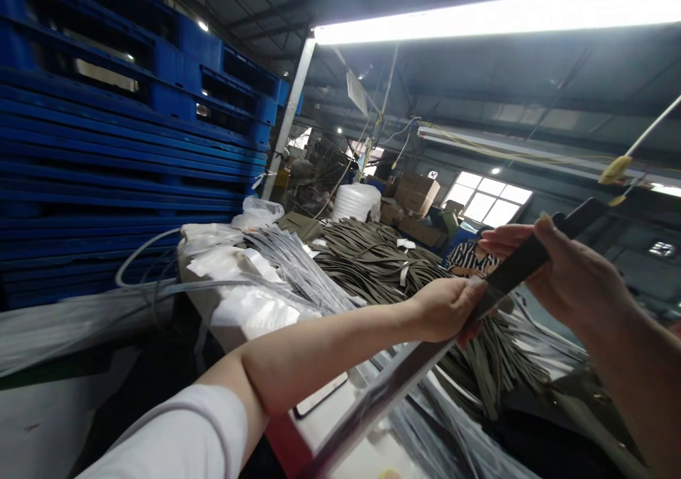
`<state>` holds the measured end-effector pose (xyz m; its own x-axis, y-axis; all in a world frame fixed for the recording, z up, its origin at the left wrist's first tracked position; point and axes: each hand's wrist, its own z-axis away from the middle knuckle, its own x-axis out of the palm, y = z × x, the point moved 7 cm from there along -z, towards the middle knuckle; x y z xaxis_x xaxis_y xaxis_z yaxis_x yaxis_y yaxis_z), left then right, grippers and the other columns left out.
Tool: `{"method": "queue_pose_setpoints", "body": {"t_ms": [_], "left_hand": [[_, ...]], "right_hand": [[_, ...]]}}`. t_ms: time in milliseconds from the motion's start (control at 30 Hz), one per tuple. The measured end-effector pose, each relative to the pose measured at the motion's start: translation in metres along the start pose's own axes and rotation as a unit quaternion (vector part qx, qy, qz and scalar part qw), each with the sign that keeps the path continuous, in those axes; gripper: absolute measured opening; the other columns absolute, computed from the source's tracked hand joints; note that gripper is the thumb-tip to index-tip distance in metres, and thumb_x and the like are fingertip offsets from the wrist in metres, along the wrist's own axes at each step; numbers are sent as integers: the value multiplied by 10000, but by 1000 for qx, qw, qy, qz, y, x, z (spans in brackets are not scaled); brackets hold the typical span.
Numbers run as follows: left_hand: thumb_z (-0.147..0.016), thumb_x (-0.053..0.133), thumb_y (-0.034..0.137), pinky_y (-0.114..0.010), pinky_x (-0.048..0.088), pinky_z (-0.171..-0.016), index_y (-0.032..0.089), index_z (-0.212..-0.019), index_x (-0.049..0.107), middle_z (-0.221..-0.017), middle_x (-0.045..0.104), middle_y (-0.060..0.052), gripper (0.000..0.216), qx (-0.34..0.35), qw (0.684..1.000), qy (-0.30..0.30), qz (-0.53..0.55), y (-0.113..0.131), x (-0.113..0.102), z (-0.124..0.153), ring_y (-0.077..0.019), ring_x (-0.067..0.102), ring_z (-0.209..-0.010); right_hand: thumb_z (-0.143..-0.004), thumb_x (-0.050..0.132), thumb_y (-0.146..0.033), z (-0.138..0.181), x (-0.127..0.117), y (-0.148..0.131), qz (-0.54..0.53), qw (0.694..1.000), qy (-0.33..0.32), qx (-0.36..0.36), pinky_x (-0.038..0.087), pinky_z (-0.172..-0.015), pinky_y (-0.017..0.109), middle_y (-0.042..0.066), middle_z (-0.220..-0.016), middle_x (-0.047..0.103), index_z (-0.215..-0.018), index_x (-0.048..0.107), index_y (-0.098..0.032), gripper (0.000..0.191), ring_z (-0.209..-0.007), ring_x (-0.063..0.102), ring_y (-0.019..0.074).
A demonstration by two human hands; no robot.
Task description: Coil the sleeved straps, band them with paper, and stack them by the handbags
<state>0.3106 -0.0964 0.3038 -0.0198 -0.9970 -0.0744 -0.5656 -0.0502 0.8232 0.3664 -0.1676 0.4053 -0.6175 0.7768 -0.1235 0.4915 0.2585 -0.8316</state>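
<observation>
In the head view, the person's two bare hands are raised over a crowded worktable, both on one long dark strip point(517, 262) that slants from the bottom centre up toward the right. The left hand point(444, 310) is closed around the strip partway along its length, thumb on top, with the bare forearm stretched across the middle and a white sleeve point(181, 429) at the lower left. The right hand point(579, 273) is farther up, near the strip's upper end; its fingers reach out behind the strip and its thumb lies at the near edge, though how firmly it presses cannot be told. Below the left hand the strip looks greyer and glossy, blurred toward the bottom. Beneath and behind the hands, a heap of olive-dark strips point(367, 255) spreads over the table, with a bundle of translucent grey lengths point(303, 270) beside it on the left. Farther back are a white wrapped bundle point(356, 202), a large fan point(325, 163) and cardboard boxes point(415, 194). Blue pallets point(117, 152) are stacked high at the left, a bright tube light point(494, 14) runs overhead, and a person in a striped top point(468, 255) is partly visible beyond the hands.
</observation>
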Motion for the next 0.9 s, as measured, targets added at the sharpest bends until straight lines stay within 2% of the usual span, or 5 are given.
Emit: {"method": "queue_pose_setpoints", "body": {"t_ms": [67,267,467,733,900], "left_hand": [[-983,231,551,-194,384,-398,116,-921,566,-504,494,41,552,7,1000,4,5,11,-3,-8,-92,472,-378],[-969,259,570,-184,396,-419,139,-737,544,-527,521,23,567,57,998,10,-20,46,-18,-26,-82,502,-406],[-999,256,453,-180,384,-374,130,-914,591,-476,463,60,473,33,997,7,63,37,-14,-20,-79,442,-351],[-989,293,500,-189,381,-394,156,-793,527,-477,484,56,460,35,998,40,29,37,-27,-20,-81,457,-354],[-993,303,507,-191,391,-443,144,-856,563,-512,515,46,467,78,992,104,6,65,-52,-11,-75,482,-400]], "right_hand": [[-750,696,-593,-8,-1,-11,21,1000,3,-9,556,-788,351,144,-847,756,-774,756,-134,463,-852,708,262],[-714,615,-732,6,40,2,53,987,-118,94,493,-344,354,35,-488,636,-983,719,-156,644,-337,565,220],[-713,777,-479,-14,5,-33,32,992,69,-106,540,-519,294,26,-752,730,-1081,675,-230,456,-572,679,185],[-832,643,-539,-16,17,-17,107,989,25,-95,548,-610,324,78,-869,734,-1062,681,-213,400,-749,698,213],[-780,521,-749,33,82,40,-47,970,-227,71,536,-855,417,107,-1144,677,-1058,673,-236,603,-1061,637,278]]}}
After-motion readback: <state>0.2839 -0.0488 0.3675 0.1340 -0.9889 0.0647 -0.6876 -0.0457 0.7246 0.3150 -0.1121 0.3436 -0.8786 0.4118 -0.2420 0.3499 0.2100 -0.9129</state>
